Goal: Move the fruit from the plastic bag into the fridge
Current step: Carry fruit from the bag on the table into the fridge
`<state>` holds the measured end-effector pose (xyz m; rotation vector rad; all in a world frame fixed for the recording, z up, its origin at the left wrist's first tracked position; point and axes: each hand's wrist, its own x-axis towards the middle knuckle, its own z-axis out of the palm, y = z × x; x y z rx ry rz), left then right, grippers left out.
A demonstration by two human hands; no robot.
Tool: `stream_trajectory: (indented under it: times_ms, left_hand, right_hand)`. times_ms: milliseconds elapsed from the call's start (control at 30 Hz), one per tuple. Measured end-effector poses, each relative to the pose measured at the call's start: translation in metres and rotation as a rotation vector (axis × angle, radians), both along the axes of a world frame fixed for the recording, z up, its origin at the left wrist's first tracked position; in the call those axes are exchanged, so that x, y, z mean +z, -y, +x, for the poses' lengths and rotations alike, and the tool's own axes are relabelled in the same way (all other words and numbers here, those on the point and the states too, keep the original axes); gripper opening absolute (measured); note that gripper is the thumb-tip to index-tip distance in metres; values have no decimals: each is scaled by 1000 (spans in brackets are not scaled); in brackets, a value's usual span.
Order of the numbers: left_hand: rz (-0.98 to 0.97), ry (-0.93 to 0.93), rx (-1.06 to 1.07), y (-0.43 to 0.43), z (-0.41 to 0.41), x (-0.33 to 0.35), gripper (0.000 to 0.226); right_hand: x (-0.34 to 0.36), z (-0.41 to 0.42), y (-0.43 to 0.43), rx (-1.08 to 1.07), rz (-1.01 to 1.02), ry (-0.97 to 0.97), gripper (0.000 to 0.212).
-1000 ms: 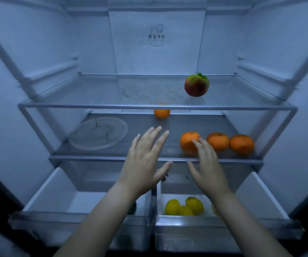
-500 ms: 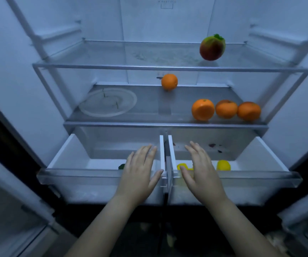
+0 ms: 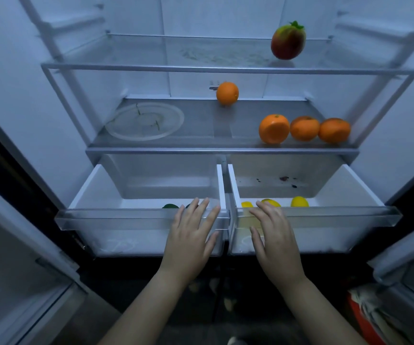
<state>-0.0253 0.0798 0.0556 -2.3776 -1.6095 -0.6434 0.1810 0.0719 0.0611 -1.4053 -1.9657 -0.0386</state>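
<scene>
While both drawers stand pulled out, the left hand (image 3: 191, 235) and right hand (image 3: 274, 235) lie flat on their front rims, fingers (image 3: 202, 207) spread, holding nothing. Lemons (image 3: 299, 201) sit just beyond the right fingers; oranges (image 3: 304, 128) sit on the shelf (image 3: 222, 151) above.

The left drawer's (image 3: 141, 217) frosted front hides all but the tops of dark green fruit (image 3: 170, 206); the right hand (image 3: 275, 237) covers part of one lemon (image 3: 270, 202)
</scene>
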Motion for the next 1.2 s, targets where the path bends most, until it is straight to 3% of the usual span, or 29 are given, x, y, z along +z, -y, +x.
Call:
stream_trajectory:
  times_ms: [400,1200]
  left_hand:
    - [209,49,19,-13,2,-20,41]
    - [258,81,-5,-75,-4,-14,41]
  right_hand:
    - [-7,-4,-6,-75,45,-101,34]
    - [-4,-19,-44,-47,63,-118,31]
